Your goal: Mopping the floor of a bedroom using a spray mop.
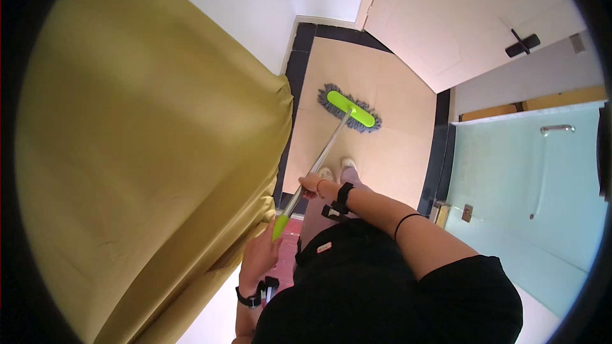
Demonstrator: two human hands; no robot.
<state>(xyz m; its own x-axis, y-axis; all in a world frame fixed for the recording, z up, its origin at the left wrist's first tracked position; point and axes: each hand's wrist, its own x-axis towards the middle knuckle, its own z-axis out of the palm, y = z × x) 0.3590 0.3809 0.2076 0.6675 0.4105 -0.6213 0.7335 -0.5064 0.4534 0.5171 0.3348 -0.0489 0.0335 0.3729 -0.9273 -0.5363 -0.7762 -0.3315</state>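
A flat mop [351, 109] with a bright green plate and grey shaggy pad lies on the beige tiled floor ahead of my feet. Its silver pole slants down toward me and ends in a green grip. My left hand [260, 252] is closed around that green grip at the pole's top end. Farther down, my right hand [311, 185] wraps round the metal part of the pole. Both wrists wear black straps.
A gold curtain [159, 121] hangs along the left side. At the right stand a white door [472, 13] with a black handle and a frosted glass door [510, 172] with a metal handle. Dark tile borders [440, 146] edge the beige floor [395, 159].
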